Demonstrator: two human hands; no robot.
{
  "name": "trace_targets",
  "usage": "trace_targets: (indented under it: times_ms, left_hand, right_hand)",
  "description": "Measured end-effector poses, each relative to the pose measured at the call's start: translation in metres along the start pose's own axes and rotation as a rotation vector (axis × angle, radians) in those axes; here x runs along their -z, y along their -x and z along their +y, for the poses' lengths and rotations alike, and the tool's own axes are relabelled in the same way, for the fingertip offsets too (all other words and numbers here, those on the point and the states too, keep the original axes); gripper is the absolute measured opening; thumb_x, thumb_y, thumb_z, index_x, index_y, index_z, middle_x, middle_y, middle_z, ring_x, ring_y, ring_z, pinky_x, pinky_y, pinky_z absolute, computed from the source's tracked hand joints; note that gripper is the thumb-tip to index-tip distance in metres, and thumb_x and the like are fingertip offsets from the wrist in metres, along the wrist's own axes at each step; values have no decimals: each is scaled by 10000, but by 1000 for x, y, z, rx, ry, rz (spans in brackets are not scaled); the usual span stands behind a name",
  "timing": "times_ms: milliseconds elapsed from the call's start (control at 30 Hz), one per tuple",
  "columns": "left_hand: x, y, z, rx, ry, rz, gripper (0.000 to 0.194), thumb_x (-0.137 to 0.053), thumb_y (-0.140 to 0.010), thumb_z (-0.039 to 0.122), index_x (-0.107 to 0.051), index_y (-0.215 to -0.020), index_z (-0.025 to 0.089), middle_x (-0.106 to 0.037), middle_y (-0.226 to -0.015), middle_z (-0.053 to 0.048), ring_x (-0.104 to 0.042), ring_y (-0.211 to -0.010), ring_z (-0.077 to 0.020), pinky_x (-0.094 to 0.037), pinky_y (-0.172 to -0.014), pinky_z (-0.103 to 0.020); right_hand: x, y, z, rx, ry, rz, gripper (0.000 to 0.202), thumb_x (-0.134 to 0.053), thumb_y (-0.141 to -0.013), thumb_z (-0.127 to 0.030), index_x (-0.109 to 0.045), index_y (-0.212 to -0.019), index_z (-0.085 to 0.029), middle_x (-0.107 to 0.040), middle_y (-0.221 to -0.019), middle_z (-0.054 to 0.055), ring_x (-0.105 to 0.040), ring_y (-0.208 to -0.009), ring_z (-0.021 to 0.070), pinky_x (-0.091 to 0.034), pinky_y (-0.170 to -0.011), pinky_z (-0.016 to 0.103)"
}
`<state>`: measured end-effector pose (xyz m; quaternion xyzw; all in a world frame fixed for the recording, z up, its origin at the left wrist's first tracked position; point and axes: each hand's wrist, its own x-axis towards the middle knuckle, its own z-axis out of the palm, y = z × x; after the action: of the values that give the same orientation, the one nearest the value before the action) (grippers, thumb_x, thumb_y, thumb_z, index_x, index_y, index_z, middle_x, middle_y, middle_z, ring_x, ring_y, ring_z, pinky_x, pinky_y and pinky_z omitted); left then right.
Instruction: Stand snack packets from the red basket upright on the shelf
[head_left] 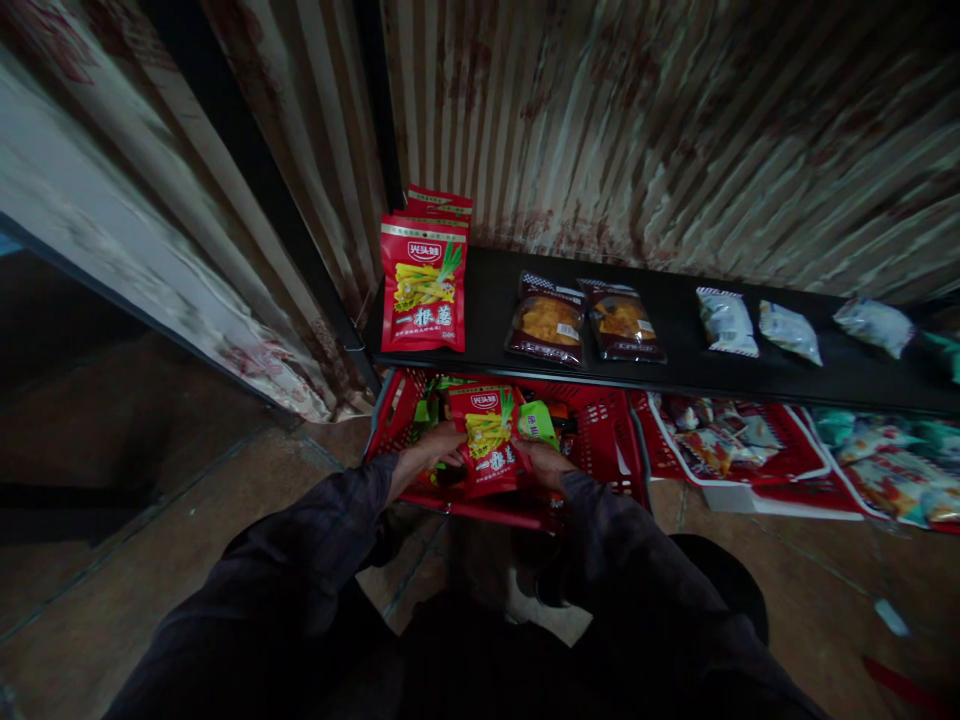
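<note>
At the basket [613,432], the red packet [491,442], presumably light and pliable, is aptly grasped by its sides in left hand [441,446] and right hand [546,460].

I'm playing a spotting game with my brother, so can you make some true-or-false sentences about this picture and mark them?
1. The left hand and right hand hold one red bag. True.
2. That bag is on the shelf. False: it is held at the red basket, below the shelf.
3. More red bags sit at the shelf's left end. True.
4. Five brown packets are next to them. False: there are two brown packets.
5. Folded cloth hangs behind the shelf. True.
</note>
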<state>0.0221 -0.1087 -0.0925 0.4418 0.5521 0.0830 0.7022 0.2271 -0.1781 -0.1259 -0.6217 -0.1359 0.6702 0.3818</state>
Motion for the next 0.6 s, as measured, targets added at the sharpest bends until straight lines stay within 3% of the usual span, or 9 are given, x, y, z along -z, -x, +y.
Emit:
trace_targets:
  times_ms: [200,400,600]
  left_hand:
    - [-1,3,2,-53,-10,-59,210,-674,-820,324,-638,-973,185,-652,-601,6,-631,-524,-135,-524,-559,-222]
    - [-4,15,16,-103,-24,-106,278,-587,-854,233,-599,-1121,158,-664,-619,-6,-645,-513,-155,-545,-546,-253]
    - [1,23,27,-241,63,-197,285,-644,-791,270,-638,-1054,160,-707,-717,-19,-658,-568,-146,-547,-580,-250]
  right_hand:
    - [5,10,-3,-44,-35,13,49,-632,-842,-209,-656,-874,-180,-746,-717,48,-738,-701,217,-616,-787,381]
    - [9,29,-13,-38,-85,-22,103,-656,-858,-225,-652,-943,-167,-755,-751,53,-740,-687,205,-624,-782,394]
    - [14,48,-21,21,-107,-13,56,-672,-845,-197,-642,-888,-178,-756,-744,43,-748,-732,203,-623,-806,389]
